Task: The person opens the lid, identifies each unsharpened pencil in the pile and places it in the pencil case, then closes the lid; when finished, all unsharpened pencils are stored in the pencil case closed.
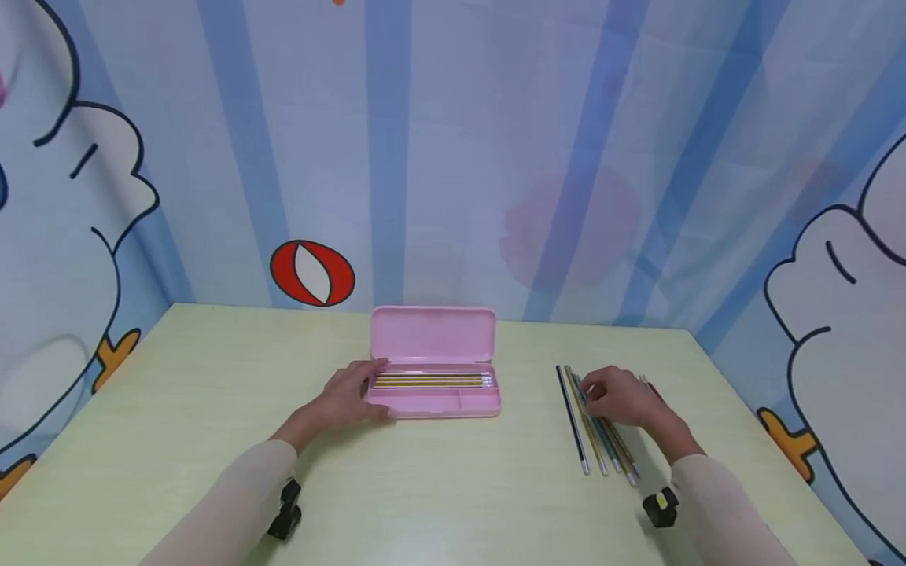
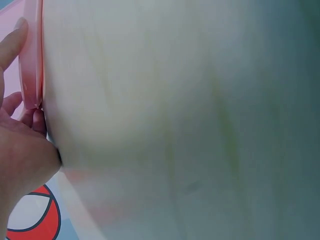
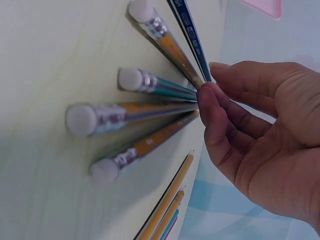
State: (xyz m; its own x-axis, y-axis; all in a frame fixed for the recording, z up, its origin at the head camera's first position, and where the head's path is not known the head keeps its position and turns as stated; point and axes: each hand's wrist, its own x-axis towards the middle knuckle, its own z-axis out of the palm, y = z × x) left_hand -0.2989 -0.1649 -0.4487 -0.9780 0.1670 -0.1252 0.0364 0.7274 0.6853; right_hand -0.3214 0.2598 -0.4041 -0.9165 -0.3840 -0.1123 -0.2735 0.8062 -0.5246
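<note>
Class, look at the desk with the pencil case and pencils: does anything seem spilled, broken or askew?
Nothing stands out. The open pink pencil case sits square with pencils lying neatly inside, and the loose pencils lie roughly side by side under the right hand.

A pale yellow-green bench [image 1: 212,409] stood in a corner of cartoon-printed backdrop [image 1: 439,157], light blue with darker vertical stripes. A red-and-white oval [image 1: 312,273] sat low on the wall, and white cloud-like figures [image 1: 842,314] with orange feet flanked both sides. Light was soft and even.
</note>
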